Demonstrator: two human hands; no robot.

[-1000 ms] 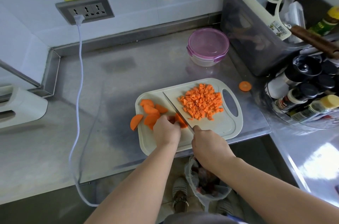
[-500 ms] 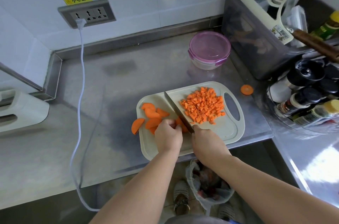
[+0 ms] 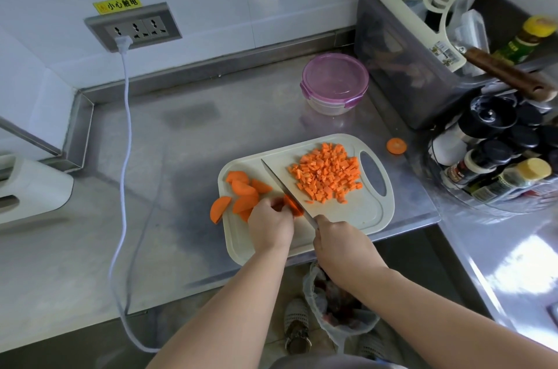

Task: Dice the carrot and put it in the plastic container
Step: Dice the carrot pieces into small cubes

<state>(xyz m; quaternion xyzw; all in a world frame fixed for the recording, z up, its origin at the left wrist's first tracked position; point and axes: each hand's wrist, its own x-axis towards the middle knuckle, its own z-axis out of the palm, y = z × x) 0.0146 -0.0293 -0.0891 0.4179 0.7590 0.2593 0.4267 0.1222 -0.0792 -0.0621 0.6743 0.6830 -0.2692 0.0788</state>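
A pale cutting board (image 3: 356, 217) lies at the counter's front edge. Diced carrot (image 3: 327, 177) is heaped on its right half. Several carrot slices (image 3: 243, 187) lie on its left end, one slice (image 3: 219, 208) hanging over the edge. My left hand (image 3: 270, 225) pins a carrot piece (image 3: 293, 205) to the board. My right hand (image 3: 338, 243) grips a knife (image 3: 280, 184) whose blade rests against that piece. The plastic container (image 3: 334, 83), round with a purple lid on, stands behind the board.
A stray carrot round (image 3: 396, 146) lies on the steel counter right of the board. A grey bin (image 3: 422, 45) with utensils and a rack of spice bottles (image 3: 498, 154) crowd the right. A white cord (image 3: 122, 157) hangs from the wall socket. A bagged waste bin (image 3: 335, 308) sits below.
The knife blade has tipped from lying flat to standing on its edge against the held carrot piece. Both hands stay in about the same place.
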